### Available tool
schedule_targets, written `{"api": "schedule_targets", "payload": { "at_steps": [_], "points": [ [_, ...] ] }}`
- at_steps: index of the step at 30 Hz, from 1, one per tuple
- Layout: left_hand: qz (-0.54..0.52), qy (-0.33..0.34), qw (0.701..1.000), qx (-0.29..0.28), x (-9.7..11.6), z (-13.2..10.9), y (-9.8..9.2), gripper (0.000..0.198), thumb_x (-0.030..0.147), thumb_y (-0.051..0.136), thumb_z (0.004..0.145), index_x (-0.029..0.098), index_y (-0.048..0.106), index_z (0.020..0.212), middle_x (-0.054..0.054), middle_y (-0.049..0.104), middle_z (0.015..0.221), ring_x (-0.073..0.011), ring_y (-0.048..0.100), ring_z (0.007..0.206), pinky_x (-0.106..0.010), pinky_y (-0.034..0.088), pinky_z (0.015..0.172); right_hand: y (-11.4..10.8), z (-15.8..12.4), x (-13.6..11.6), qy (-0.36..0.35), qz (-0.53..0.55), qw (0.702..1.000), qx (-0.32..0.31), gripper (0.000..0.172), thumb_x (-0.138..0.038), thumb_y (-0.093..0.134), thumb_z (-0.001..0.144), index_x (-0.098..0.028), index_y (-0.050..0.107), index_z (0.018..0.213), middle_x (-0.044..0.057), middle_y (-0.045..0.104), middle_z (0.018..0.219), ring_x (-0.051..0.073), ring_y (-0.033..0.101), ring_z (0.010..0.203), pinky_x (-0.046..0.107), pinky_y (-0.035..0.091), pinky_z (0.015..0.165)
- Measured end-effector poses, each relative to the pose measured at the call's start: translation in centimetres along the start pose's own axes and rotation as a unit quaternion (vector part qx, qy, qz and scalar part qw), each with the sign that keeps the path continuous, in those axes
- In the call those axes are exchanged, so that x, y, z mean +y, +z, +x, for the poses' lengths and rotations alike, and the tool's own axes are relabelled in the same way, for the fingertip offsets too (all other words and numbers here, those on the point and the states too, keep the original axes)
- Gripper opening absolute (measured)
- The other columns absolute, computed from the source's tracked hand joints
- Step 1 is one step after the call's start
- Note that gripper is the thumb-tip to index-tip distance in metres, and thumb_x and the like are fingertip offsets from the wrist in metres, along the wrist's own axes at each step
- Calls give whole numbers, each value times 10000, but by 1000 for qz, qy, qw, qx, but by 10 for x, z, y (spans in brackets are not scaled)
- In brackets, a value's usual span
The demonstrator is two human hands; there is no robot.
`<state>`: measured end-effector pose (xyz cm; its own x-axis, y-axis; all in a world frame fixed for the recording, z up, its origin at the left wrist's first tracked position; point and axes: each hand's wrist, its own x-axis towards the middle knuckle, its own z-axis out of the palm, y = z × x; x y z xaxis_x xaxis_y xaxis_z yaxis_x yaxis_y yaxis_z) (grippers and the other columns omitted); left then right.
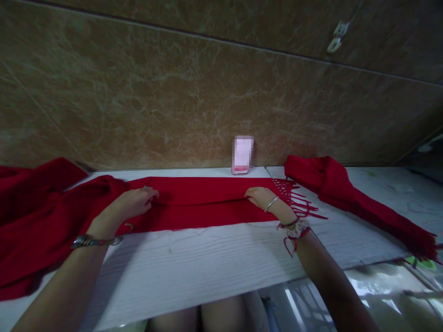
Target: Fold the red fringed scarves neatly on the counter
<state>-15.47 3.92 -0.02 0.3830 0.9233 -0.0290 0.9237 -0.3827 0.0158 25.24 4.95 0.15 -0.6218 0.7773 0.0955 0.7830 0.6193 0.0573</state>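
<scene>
From my end, red scarf lies just in front of the blurred phone-like item, long axis running left-right, fringe off to that item's right. Key relation: my right hand is nearer the item, left hand well left of it, the line between them along the scarf's lengthwise edge. Both hands part-curled, fingertips on cloth; can't tell if either pinches it.
</scene>
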Motion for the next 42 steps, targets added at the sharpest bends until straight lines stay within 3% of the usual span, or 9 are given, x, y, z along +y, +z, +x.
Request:
{"api": "schedule_targets", "payload": {
  "at_steps": [5,8,11,15,21,28,31,36,42],
  "points": [
    [-40,18,998,47,14,-13,-41,230,190,365,738,148,576,817,-73,619,885,-177,563,785,-268,439,745,-18,-9,18,22,9,999,36,264,-313,474,863,-187,533,1088,70,539,1132,179,548,946,383,470,804],
    [-72,24,997,19,28,-22,-58,217,251,401,726,168,582,813,-48,632,874,-173,565,763,-264,443,725,-26,-23,30,34,16,998,59,230,-221,427,870,-204,595,1025,57,606,1073,181,564,968,360,457,857],
    [-85,55,992,-81,39,-25,-53,214,195,413,680,188,597,787,-17,641,821,-157,572,722,-236,443,669,-19,-37,36,8,60,997,44,281,-152,399,837,-217,650,942,36,670,960,177,606,914,336,482,842],
    [-75,13,978,-193,44,-21,-31,272,62,391,546,193,578,694,14,623,703,-140,563,633,-201,411,544,9,-51,40,-3,67,998,18,318,-103,434,752,-198,656,960,65,654,1030,203,578,1000,383,462,896],
    [-52,-43,981,-179,43,-17,-28,280,41,387,544,168,564,719,-5,607,715,-136,546,638,-202,380,557,33,-62,54,94,-18,991,93,582,-7,452,606,-138,544,1166,116,527,1235,251,460,1159,416,401,973],
    [-27,-39,981,-190,54,-21,-40,266,9,364,602,131,570,718,-45,607,731,-147,538,656,-215,373,582,17,-81,78,155,-20,978,136,441,-29,411,645,-179,630,996,71,676,967,207,633,849,350,518,782],
    [-23,-52,979,-194,55,-20,-38,273,0,341,627,118,567,726,-63,612,751,-147,533,656,-221,369,584,11,-94,82,126,-40,973,191,382,-51,411,663,-196,641,931,58,677,951,208,621,874,370,499,803],
    [-2,-68,977,-202,52,-18,-31,257,11,331,658,128,552,718,-48,601,726,-140,520,626,-219,353,563,23,-111,78,51,-40,988,143,283,-59,428,669,-192,652,781,48,692,816,184,632,772,336,518,732],
    [7,-33,982,-186,43,-19,-35,228,5,359,618,151,527,667,-3,568,684,-133,519,651,-206,347,599,28,-119,82,70,-62,981,167,252,-67,424,726,-174,650,756,74,690,783,190,632,754,326,516,712]
  ]
}}
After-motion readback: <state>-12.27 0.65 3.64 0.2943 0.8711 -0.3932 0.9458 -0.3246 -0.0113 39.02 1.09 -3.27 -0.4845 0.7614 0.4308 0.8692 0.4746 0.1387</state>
